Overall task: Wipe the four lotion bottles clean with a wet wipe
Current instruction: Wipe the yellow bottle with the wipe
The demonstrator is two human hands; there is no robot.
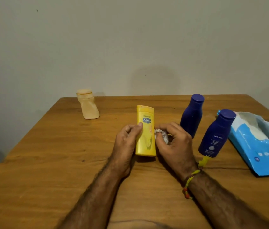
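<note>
A yellow lotion bottle (146, 129) stands upright on the wooden table (47, 162) in the middle. My left hand (127, 142) grips its left side, thumb on the label. My right hand (173, 142) pinches a crumpled white wet wipe (162, 135) against the bottle's right side. Two dark blue lotion bottles stand to the right: one further back (191, 114), one nearer (216, 134) with a white label. A beige lotion bottle (87, 106) stands at the far left of the table.
A blue wet-wipe pack (261, 146) lies open at the table's right edge, just behind the nearer blue bottle. A plain wall stands behind the table's far edge. A coloured thread band circles my right wrist.
</note>
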